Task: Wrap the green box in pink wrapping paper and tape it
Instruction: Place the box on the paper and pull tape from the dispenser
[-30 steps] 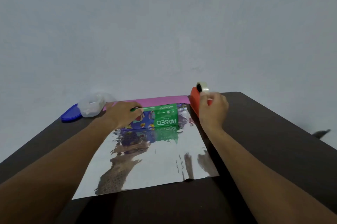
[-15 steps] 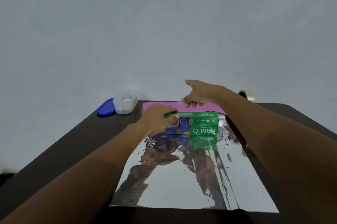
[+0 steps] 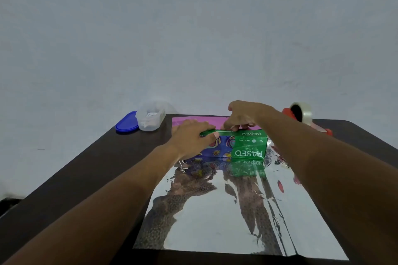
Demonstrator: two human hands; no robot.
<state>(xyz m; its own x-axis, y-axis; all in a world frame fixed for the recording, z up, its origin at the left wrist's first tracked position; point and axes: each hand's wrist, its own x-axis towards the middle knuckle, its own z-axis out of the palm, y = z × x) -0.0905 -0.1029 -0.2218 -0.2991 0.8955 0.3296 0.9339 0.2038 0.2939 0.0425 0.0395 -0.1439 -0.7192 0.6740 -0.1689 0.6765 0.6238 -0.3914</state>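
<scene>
The green and blue box (image 3: 247, 148) lies on the far part of a sheet of wrapping paper (image 3: 237, 210) whose silver underside faces up. The sheet's pink edge (image 3: 193, 121) is folded up behind the box. My left hand (image 3: 191, 139) rests on the box's left top, thumb against its near upper edge. My right hand (image 3: 243, 116) is over the box's far top edge, fingertips pressing down where the pink edge meets the box. Whether they hold a piece of tape I cannot tell.
A red tape dispenser with a clear tape roll (image 3: 301, 113) stands at the table's far right. A clear plastic container (image 3: 150, 118) and its blue lid (image 3: 127, 123) sit at the far left. The dark table (image 3: 97, 178) meets a pale wall behind.
My right hand left the tape dispenser, crossed left and came down on the box's far top edge. The view shifted, so everything sits further right. My left hand stayed on the box.
</scene>
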